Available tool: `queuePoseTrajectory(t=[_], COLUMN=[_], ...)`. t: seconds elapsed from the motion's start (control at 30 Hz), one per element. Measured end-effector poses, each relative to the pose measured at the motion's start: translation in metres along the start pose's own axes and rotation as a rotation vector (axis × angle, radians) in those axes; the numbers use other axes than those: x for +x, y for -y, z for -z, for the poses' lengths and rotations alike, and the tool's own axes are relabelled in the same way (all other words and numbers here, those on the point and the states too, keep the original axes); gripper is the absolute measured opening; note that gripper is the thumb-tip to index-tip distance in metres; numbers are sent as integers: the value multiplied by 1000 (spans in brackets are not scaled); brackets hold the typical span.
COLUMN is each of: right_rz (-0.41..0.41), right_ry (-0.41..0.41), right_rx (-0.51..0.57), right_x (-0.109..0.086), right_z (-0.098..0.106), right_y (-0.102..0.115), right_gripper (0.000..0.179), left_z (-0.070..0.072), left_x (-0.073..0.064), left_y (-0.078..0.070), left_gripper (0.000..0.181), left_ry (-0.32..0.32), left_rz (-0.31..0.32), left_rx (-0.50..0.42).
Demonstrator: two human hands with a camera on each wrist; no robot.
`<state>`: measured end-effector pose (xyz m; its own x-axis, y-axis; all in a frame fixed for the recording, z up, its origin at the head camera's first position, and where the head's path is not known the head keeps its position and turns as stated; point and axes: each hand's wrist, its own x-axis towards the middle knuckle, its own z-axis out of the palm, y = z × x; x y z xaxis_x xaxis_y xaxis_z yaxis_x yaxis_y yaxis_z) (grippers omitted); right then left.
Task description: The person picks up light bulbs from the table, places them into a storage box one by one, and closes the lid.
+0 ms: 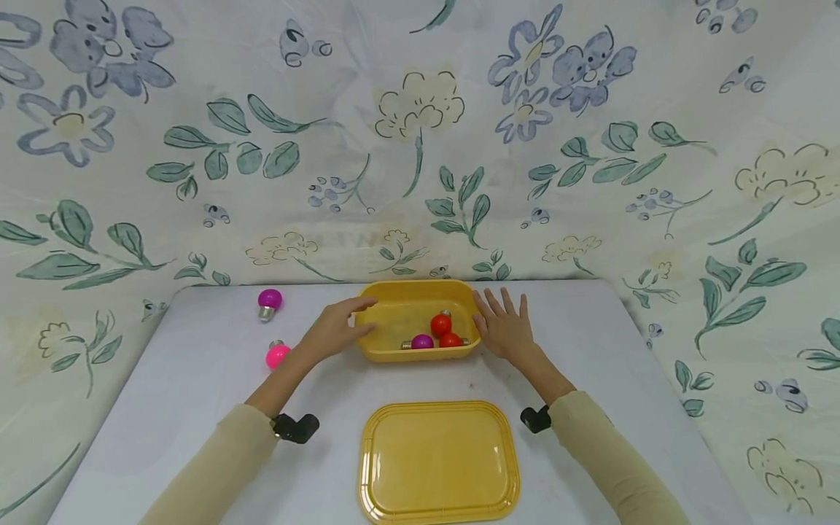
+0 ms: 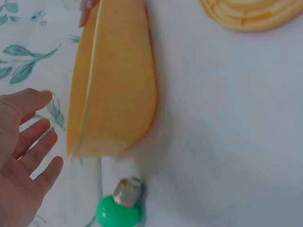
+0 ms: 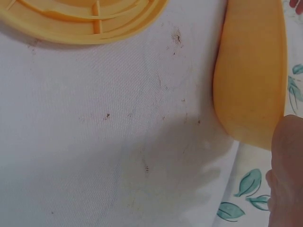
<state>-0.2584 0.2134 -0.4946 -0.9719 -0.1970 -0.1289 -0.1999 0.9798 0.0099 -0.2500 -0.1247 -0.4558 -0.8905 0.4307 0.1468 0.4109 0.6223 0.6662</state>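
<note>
A yellow plastic container (image 1: 387, 355) stands at the back of the table, with two red light bulbs (image 1: 441, 325) and a purple one (image 1: 423, 341) inside. At its left end is my left hand (image 1: 332, 329), fingers relaxed and apart, holding nothing; the left wrist view shows a gap between hand and container wall. My right hand (image 1: 504, 326) has its fingers spread at the right end. Whether its thumb touches the rim I cannot tell. A green bulb (image 2: 118, 213) with a metal base lies beside the container in the left wrist view; the head view does not show it.
On the table's left side lie a purple bulb (image 1: 270, 299) and a pink bulb (image 1: 278, 356), the latter close to my left forearm. A yellow lid (image 1: 440, 463) lies flat in front of the container. Flowered cloth (image 1: 420, 219) hangs behind the white table (image 1: 197, 408).
</note>
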Motion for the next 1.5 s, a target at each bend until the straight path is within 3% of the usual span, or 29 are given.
queuePoseTrajectory(t=[0.1, 0.4, 0.67, 0.9, 1.17, 1.5], right_rz=[-2, -1, 3, 4, 4, -7], right_ry=[0, 2, -1, 10, -3, 9], right_rx=[-4, 6, 17, 20, 12, 6], right_x=[0, -1, -1, -1, -2, -1], right_z=[1, 0, 0, 2, 2, 2], right_y=[1, 2, 1, 1, 1, 1], right_gripper=[58, 58, 58, 58, 59, 58], left_z=[10, 27, 38, 40, 39, 40], left_x=[-13, -54, -84, -96, -101, -104], left_y=[9, 30, 42, 57, 66, 66], left_gripper=[48, 53, 56, 64, 66, 80], left_ry=[-27, -74, -173, -182, -141, -62], left_rz=[25, 187, 234, 390, 465, 607], left_rx=[-2, 45, 47, 22, -8, -72])
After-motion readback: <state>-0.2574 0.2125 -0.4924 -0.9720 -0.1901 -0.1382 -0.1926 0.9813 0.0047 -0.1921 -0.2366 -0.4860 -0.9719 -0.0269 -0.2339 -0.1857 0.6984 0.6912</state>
